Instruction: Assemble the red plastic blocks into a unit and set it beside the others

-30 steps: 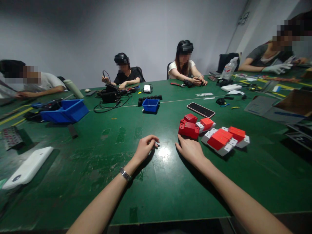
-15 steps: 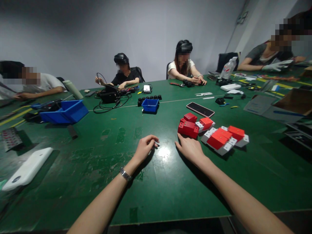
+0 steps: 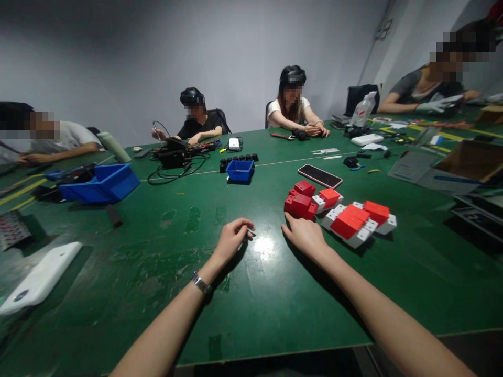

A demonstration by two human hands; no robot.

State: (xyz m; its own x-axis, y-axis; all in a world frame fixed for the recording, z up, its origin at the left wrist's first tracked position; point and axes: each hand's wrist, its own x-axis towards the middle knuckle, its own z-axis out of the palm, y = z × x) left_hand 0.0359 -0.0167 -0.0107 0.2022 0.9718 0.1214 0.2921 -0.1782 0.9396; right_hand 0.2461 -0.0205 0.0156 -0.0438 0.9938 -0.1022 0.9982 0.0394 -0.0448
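Note:
My left hand [image 3: 232, 240] rests on the green table [image 3: 251, 319], wearing a metal-band watch [image 3: 201, 283] at the wrist. Its fingers are loosely bent, with a small dark patch by the fingertips that I cannot make out. Palm down, my right hand [image 3: 305, 235] lies with fingers stretched, the index tip close to or touching a dark red block [image 3: 300, 206]. Just beyond and to its right are a smaller orange-red and white block [image 3: 327, 199], a larger red-and-white block [image 3: 349, 225] and another such block [image 3: 378, 215], which look like electrical modules.
A smartphone [image 3: 319, 176] lies behind the blocks. Further off stand a small blue bin [image 3: 240, 170] beside black round parts, and a larger blue bin [image 3: 100, 183]. A white device [image 3: 41, 275] lies at left, an open cardboard box [image 3: 467, 162] at right. Several people sit around the table.
The whole view has shifted slightly, with most things a little further left. Both hands keep about the same pose and place on the table.

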